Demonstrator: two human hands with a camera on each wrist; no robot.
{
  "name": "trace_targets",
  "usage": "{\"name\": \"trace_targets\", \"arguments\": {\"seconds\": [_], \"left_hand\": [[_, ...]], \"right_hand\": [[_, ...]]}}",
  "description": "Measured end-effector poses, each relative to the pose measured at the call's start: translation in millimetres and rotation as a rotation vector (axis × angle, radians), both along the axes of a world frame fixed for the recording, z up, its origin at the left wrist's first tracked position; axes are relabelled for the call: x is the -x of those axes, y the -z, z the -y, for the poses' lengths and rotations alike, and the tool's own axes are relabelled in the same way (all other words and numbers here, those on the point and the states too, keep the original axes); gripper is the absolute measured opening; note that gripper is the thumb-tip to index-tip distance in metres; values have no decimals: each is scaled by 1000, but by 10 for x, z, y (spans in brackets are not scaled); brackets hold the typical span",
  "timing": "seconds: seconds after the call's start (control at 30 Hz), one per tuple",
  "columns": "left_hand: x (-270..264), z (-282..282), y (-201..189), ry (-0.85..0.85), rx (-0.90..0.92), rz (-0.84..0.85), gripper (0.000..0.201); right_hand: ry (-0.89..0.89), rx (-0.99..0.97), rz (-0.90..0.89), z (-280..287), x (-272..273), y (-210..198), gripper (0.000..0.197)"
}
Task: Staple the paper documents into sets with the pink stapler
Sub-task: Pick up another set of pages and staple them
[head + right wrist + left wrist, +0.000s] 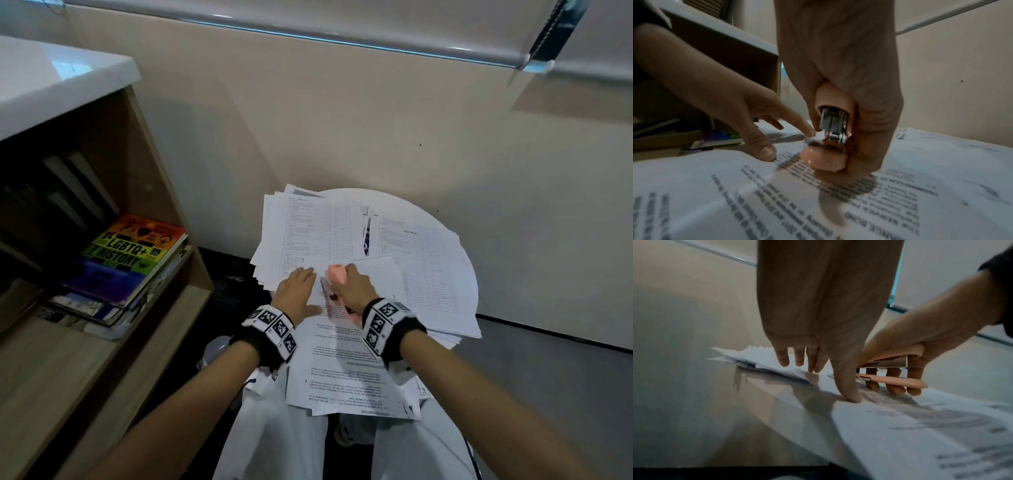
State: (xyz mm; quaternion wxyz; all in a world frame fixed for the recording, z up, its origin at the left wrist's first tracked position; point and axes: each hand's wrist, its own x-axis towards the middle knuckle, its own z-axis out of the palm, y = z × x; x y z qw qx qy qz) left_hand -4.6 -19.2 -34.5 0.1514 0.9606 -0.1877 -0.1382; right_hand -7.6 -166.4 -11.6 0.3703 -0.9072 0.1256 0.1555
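The right hand [354, 287] is wrapped around the pink stapler [337, 274], fingers curled under its base and the palm over its top; in the left wrist view those fingers [894, 386] show beneath the lower pink arm, and the stapler's mouth stands parted, metal above and pink base below. The stapler sits at the far left corner of the printed sheets [346, 359] that lie nearest the person, just beside the left thumb; whether the corner lies between its jaws cannot be told. The left hand [296, 291] lies flat with fingers straight and spread, its thumb [851, 394] pressing down on those sheets right next to the stapler's nose; its other fingers reach toward a loose pile of forms [305, 236] beyond the fingertips. A second pile [424, 270] lies past the right hand's knuckles; all rest on a round white table [471, 284]. Left of the left hand stands a wooden shelf [150, 192] with a rainbow-covered book [130, 253].
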Motion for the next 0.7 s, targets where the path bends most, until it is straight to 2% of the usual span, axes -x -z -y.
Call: {"name": "trace_targets", "arguments": {"seconds": [0.07, 0.2, 0.43, 0.5, 0.63, 0.7], "left_hand": [[-35, -8, 60, 32, -23, -40, 83], [-56, -44, 139, 51, 29, -29, 83], [-69, -43, 164, 78, 45, 14, 82], [-70, -27, 156, 71, 33, 22, 80], [-69, -17, 150, 72, 62, 35, 78], [-68, -26, 159, 93, 60, 30, 76]], "right_hand": [[-21, 57, 13, -41, -40, 91, 48], [-52, 158, 73, -83, -93, 144, 51], [-81, 221, 118, -156, -140, 168, 49], [-60, 238, 117, -204, -145, 187, 52], [33, 200, 103, -254, -162, 176, 46], [-13, 240, 140, -263, -153, 204, 45]]}}
